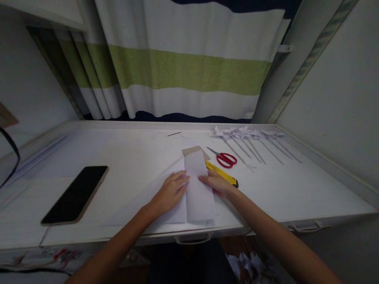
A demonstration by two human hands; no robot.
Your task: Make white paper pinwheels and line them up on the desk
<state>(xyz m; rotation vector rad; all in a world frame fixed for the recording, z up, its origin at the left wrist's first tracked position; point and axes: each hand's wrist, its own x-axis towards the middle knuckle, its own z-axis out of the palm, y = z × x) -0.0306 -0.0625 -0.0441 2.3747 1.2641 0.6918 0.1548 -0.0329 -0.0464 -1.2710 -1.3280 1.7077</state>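
Observation:
A folded sheet of white paper [198,195] lies in front of me near the desk's front edge. My left hand [172,190] rests on its left side, palm down with the fingers stretched out. The paper's right edge is in my right hand [216,182], with the thumb on top and the other fingers partly hidden beneath. A piece of brown card [193,150] sticks out past the far end of the sheet. Just right of the paper, partly behind my right hand, is a yellow utility knife [223,173]. Red-handled scissors [225,159] lie beyond the knife.
A black smartphone [75,194] lies on the left of the white desk [294,191]. Several thin stems with crumpled white paper heads [243,133] lie at the back right. A striped curtain [188,69] hangs behind. Paper scraps [249,265] are on the floor below.

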